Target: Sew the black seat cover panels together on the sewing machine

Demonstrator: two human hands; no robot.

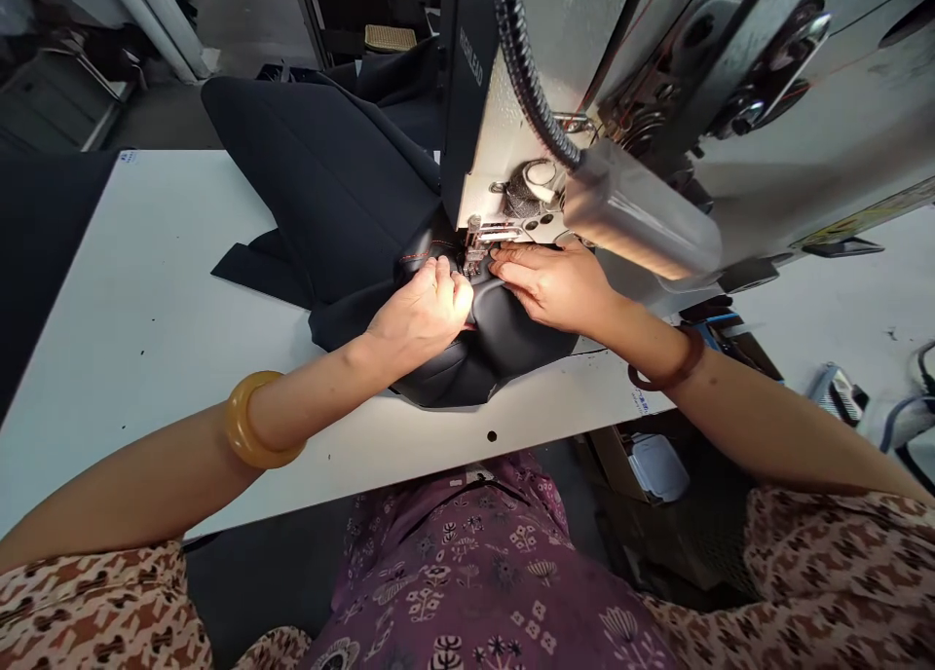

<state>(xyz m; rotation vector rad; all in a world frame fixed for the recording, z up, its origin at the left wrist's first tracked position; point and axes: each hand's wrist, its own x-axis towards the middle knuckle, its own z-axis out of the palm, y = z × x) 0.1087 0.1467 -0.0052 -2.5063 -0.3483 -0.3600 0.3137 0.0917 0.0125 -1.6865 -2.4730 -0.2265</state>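
A black leather-like seat cover lies bunched under the needle of a sewing machine, with a line of red stitching showing just left of the presser foot. My left hand is closed on a fold of the cover, close in front of the foot. On the other side, my right hand grips the cover with its fingers together, their tips almost at the foot. The edge between my fingertips is partly hidden by the folds.
The machine's lamp on a flexible metal neck hangs over my right hand. A white table carries the work. Below its right front edge, an open box holds a pale plastic container. A woven-topped stool stands behind the table.
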